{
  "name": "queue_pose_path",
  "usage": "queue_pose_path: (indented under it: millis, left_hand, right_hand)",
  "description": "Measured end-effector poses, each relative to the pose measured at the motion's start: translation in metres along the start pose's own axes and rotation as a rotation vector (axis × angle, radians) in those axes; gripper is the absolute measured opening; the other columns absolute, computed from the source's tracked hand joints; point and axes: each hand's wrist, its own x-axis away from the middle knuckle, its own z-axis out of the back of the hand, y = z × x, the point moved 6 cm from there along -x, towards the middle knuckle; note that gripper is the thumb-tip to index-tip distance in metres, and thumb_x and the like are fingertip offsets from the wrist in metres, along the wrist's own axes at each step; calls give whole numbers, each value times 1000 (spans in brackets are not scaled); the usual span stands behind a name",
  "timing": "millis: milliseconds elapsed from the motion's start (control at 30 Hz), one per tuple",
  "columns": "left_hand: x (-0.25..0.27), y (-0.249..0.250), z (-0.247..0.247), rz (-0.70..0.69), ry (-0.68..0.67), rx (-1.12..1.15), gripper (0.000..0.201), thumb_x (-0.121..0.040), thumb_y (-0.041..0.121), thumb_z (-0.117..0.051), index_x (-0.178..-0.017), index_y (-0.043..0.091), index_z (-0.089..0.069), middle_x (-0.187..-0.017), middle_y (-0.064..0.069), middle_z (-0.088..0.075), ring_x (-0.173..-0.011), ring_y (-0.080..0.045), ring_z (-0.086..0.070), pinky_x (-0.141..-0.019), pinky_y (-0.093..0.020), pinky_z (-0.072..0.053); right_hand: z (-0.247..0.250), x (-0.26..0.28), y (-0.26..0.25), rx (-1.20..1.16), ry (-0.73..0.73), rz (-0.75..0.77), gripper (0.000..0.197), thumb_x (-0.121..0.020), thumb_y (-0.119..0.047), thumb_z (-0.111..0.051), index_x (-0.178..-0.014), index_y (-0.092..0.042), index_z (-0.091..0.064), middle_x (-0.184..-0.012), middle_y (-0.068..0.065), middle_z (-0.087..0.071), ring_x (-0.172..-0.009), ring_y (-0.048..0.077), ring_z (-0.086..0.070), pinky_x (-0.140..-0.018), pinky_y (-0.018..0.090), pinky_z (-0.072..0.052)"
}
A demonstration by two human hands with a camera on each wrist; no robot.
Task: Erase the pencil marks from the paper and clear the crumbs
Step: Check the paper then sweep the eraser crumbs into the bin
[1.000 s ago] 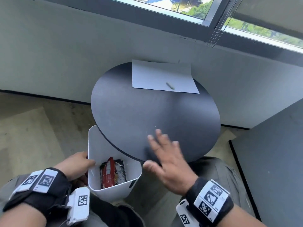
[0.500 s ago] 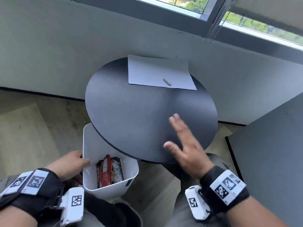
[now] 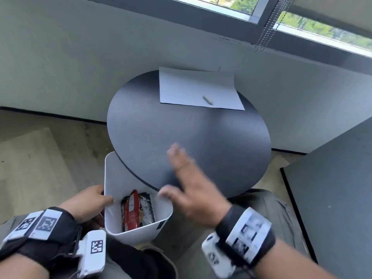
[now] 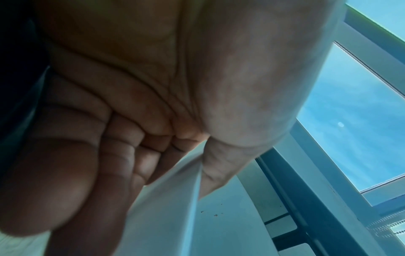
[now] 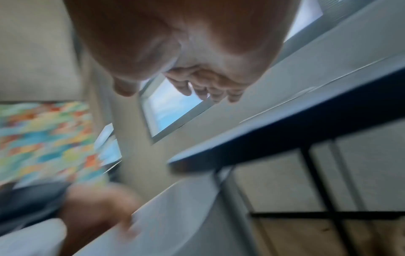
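Head view, starting at my far left: I see my left hand gripping the left wall of a white waste bin, thumb hooked over the rim and inside, the other fingers curled behind the wall. On the left wrist camera the same hold shows from below, with the thumb on one side of the thin white wall and the fingers on the other. A few small brown specks sit on the bin's inner surface there. The bin is tucked under the near-left edge of the round black counter, its rim touching or just below that edge; I cannot tell which. Inside it lie a red snack wrapper and some dark packaging.

Next over, my right hand is spread flat, fingers apart and straight, holding nothing. It lies over the near edge of the counter with the thumb reaching toward the bin's right rim, and it is smeared with motion blur, so I cannot tell whether it touches the surface. The right wrist camera is blurred as well; it shows the open fingers above the counter's edge.

Farther back and to the right, the white paper lies flat at the counter's far side against the grey wall, its far edge reaching past the counter's rim. A small grey eraser rests on the paper near its front edge, well apart from both hands. I cannot make out pencil marks on the sheet.
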Motion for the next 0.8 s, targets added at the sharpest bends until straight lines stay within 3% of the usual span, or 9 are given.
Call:
queue_pose_path:
  millis: [67,167,233,333,467,533,600,667,800]
  left_hand:
    - [2,2,0,-1,-3,4,12,-92,7,-56,-99,14,-63,-90,-14,-74,-63,-34,-74,-62,-46,-62]
    - [3,5,2,-22,-3,-12,15,-87,18,-60,-100,13,-66,-89,-9,-76,-68,-29,-75,-67,-44,-63]
    - [3,5,3,-21,-12,-16,17,-90,13,-59,-106,12,-65,-90,-7,-75,-70,-27,-75,-64,-40,-63]
    - [6,6,5,-18,-17,-16,17,-91,13,-59,-106,15,-65,-89,-6,-75,-68,-25,-75,-54,-30,-59]
    - [11,9,7,-26,-11,14,25,-75,24,-58,-96,14,-68,-85,-13,-75,-67,-32,-74,-59,-38,-59]
    - [10,6,7,0,-12,61,18,-86,17,-58,-101,12,-65,-86,-15,-74,-62,-33,-74,-53,-38,-58]
    - [8,4,7,12,1,66,16,-93,10,-55,-107,10,-64,-88,-14,-74,-58,-28,-73,-50,-33,-57]
    - [7,4,8,13,2,73,18,-95,10,-55,-110,9,-64,-88,-13,-75,-57,-25,-73,-49,-31,-56]
    - [5,2,13,20,20,97,19,-93,11,-55,-109,10,-65,-87,-14,-75,-60,-27,-74,-52,-35,-59]
  right_hand:
    - [44,-11,66,73,149,-381,91,-85,-74,-27,-155,-21,-3,-162,-5,9,-148,9,12,-121,45,1]
    - [64,-12,124,201,97,-787,88,-89,-73,-21,-155,-16,-8,-163,6,3,-149,24,4,-117,58,-6]
    - [32,-26,100,266,-3,-721,86,-89,-74,-17,-154,-18,-10,-163,6,4,-149,29,6,-116,60,-3]
    - [-41,-32,8,299,-157,-368,90,-87,-78,-10,-155,-20,3,-160,2,21,-145,25,26,-115,58,11]
    - [-60,-18,-63,64,-228,113,94,-83,-76,-23,-155,-19,-3,-163,-1,11,-147,9,17,-121,42,5]
    - [-29,-25,-27,24,-12,47,92,-85,-74,-31,-155,-20,-9,-163,-1,5,-148,10,11,-122,38,1]
    - [11,-28,38,162,155,-298,87,-87,-71,-30,-155,-18,-13,-163,4,3,-149,17,7,-120,47,-3]
    - [31,-23,85,269,82,-648,84,-91,-70,-23,-155,-17,-12,-163,7,5,-149,24,7,-118,55,-5]
    - [-25,-45,35,368,-97,-469,84,-90,-72,-6,-155,-20,4,-161,3,18,-146,27,22,-116,57,8]
